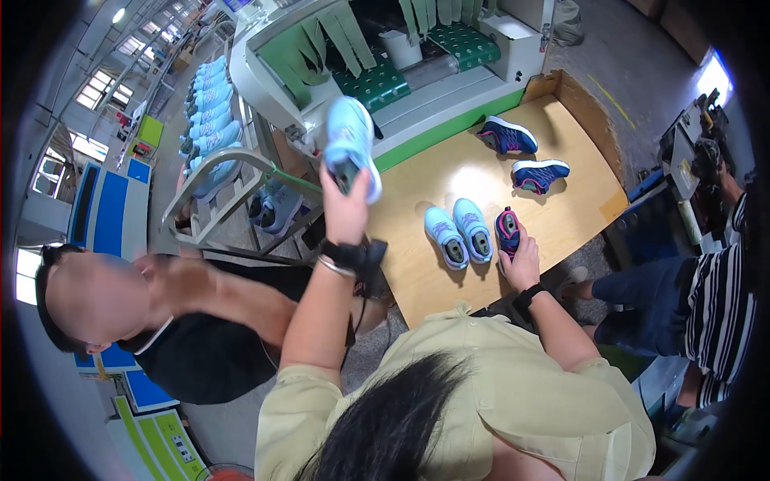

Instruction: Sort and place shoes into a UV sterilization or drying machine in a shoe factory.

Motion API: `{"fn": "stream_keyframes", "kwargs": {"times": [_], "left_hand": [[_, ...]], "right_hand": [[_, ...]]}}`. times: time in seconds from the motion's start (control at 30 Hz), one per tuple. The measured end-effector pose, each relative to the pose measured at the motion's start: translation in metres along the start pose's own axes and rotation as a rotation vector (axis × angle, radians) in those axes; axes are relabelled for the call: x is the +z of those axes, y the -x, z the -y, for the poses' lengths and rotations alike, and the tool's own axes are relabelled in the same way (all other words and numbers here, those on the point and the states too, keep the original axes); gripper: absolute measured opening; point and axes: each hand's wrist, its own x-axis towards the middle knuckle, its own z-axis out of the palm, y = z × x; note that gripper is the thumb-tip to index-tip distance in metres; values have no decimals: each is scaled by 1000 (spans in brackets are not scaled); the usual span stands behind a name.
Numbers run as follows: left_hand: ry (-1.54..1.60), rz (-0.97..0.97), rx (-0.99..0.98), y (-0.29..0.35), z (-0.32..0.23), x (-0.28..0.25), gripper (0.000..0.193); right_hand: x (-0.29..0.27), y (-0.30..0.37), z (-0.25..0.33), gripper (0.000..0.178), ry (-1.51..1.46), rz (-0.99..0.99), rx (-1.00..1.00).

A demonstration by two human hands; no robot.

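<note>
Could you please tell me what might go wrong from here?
The light blue, pale-soled sneaker held up in the left hand could knock the grey tubular metal rack. The right hand, holding a navy shoe with pink trim, might nudge the pair of light blue sneakers close beside it.

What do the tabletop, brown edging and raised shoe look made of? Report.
Tabletop: probably laminate or wood, glossy, given its glare. Brown edging: likely matte cardboard, its rim ragged. Raised shoe: perhaps textile, softly dull; smooth, pale sole maybe foam or rubber.
</note>
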Motion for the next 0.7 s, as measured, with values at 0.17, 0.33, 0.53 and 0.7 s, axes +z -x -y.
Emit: {"fn": "stream_keyframes", "kwargs": {"times": [0.17, 0.33, 0.53, 0.7], "left_hand": [[-15, -255, 177, -107, -21, 5, 75], [-352, -541, 314, -167, -3, 22, 80], [-566, -549, 34, -196, 30, 13, 78], [-740, -533, 439, -159, 2, 45, 72]], "right_hand": [[10, -1, -4, 89, 15, -11, -7], [12, 1, -5, 90, 26, -23, 48], [7, 3, 2, 90, 18, -10, 59], [7, 2, -3, 90, 32, -32, 78]]}}
